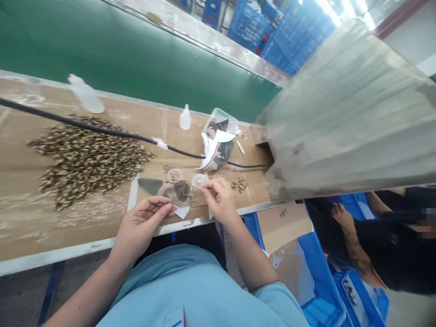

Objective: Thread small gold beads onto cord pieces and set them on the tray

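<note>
Cardboard bench (34,227): left hand (143,225) palm-up, right hand (220,200) pinching.

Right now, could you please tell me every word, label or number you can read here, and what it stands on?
No text here can be read.
Dark marks on the blue crate: too blurred to read.
Small mark on the light blue shirt: too small to read.

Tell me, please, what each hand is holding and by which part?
The left hand seems to pinch the near edge of a crumpled grey-brown cloth scrap. The right hand has pinched fingertips, but anything between them is too small to tell.
</note>
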Demonstrator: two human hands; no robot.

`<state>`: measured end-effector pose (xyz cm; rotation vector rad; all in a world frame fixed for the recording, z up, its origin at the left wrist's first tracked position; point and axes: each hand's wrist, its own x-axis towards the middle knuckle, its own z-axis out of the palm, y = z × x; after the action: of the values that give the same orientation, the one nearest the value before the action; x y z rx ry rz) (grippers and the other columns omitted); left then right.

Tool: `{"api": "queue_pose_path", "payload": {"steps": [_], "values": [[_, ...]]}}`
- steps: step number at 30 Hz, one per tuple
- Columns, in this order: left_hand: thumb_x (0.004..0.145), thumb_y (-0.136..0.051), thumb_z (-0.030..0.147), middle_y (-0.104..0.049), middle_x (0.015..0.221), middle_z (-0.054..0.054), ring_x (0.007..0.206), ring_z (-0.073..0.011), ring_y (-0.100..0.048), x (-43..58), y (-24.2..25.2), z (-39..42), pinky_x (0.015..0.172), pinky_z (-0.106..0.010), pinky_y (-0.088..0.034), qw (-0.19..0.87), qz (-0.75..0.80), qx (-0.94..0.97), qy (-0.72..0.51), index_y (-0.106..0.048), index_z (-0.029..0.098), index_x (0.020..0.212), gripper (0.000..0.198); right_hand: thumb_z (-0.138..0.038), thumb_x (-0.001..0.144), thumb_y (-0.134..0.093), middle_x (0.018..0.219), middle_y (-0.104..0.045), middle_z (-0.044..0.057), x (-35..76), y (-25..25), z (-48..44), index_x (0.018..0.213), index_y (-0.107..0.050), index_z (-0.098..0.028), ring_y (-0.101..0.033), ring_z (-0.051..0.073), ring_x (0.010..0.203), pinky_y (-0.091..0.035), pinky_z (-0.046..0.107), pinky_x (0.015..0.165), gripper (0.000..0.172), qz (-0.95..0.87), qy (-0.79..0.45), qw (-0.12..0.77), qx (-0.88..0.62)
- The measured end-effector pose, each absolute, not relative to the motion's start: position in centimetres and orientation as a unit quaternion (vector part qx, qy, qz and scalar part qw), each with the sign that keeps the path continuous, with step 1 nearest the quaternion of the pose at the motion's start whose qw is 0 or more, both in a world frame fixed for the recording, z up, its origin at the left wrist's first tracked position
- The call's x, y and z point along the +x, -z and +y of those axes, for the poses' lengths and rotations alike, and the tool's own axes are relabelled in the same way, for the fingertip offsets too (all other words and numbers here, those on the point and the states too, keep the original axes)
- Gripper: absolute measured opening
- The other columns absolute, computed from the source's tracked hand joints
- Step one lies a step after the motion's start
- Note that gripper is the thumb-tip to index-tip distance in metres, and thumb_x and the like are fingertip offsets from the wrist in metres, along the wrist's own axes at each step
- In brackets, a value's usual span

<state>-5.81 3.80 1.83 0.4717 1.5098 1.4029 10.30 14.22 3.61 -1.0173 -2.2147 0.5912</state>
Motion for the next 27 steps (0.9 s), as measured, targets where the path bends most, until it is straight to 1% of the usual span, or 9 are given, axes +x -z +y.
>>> {"api": "queue_pose_path", "payload": {"steps": [3,7,9,14,19,22,27], "values": [[0.048,-0.084,0.045,-0.066,0.064,-0.001,0.061,-0.0125,-0.064,-4.8,-1.9,4.5,0.062,-0.021,-0.056,0.546,0.584,0.155,-0.58,-0.063,0.016,0.074,0.045,-0.026,0.087,-0.052,0.078,-0.062,0.001,10.3,-3.5,13.9,0.079,-0.062,-0.02,-0.054,0.012,0.071,-0.041,0.027,0.069,0.014,-0.824,-0.26,0.321,-0.388],[0.04,-0.088,0.04,-0.064,0.06,0.001,0.059,-0.0108,-0.063,-4.2,-2.2,5.3,0.061,-0.02,-0.055,0.602,0.543,0.112,-0.575,-0.061,0.014,0.071,0.049,-0.027,0.087,-0.053,0.077,-0.061,0.001,10.4,-3.5,13.6,0.078,-0.061,-0.02,-0.052,0.011,0.067,-0.042,0.026,0.067,0.014,-0.815,-0.278,0.328,-0.388],[0.041,-0.088,0.038,-0.064,0.06,0.001,0.06,-0.0105,-0.063,-4.2,-2.2,5.5,0.062,-0.02,-0.054,0.61,0.537,0.103,-0.574,-0.06,0.014,0.073,0.048,-0.027,0.087,-0.054,0.075,-0.061,0.0,10.4,-3.5,13.5,0.078,-0.061,-0.02,-0.052,0.011,0.067,-0.042,0.026,0.068,0.014,-0.817,-0.284,0.333,-0.376],[0.05,-0.086,0.037,-0.066,0.062,-0.001,0.06,-0.0109,-0.063,-4.2,-1.6,5.0,0.061,-0.021,-0.051,0.62,0.499,0.106,-0.596,-0.059,0.013,0.079,0.047,-0.025,0.087,-0.054,0.076,-0.062,0.001,10.4,-3.2,12.7,0.078,-0.062,-0.019,-0.054,0.012,0.07,-0.042,0.026,0.066,0.013,-0.817,-0.301,0.341,-0.354],[0.054,-0.084,0.039,-0.066,0.062,-0.002,0.06,-0.0113,-0.063,-4.5,-0.8,4.9,0.061,-0.022,-0.05,0.634,0.446,0.113,-0.622,-0.055,0.013,0.077,0.045,-0.023,0.086,-0.057,0.074,-0.061,0.0,10.0,-2.6,12.8,0.08,-0.061,-0.02,-0.051,0.011,0.063,-0.041,0.024,0.06,0.008,-0.832,-0.303,0.331,-0.325],[0.055,-0.083,0.039,-0.067,0.062,-0.002,0.059,-0.0107,-0.063,-4.7,-0.6,4.8,0.062,-0.023,-0.049,0.643,0.435,0.112,-0.621,-0.054,0.012,0.076,0.045,-0.024,0.086,-0.057,0.073,-0.061,0.0,9.8,-2.4,12.7,0.079,-0.061,-0.02,-0.051,0.011,0.062,-0.041,0.026,0.061,0.009,-0.848,-0.286,0.326,-0.305],[0.054,-0.084,0.041,-0.067,0.062,-0.003,0.059,-0.0102,-0.063,-4.6,-0.7,4.7,0.063,-0.022,-0.049,0.649,0.429,0.111,-0.618,-0.055,0.012,0.077,0.047,-0.026,0.088,-0.055,0.072,-0.061,-0.001,9.6,-2.2,12.3,0.079,-0.061,-0.021,-0.053,0.012,0.067,-0.041,0.027,0.064,0.011,-0.867,-0.263,0.315,-0.284]]}}
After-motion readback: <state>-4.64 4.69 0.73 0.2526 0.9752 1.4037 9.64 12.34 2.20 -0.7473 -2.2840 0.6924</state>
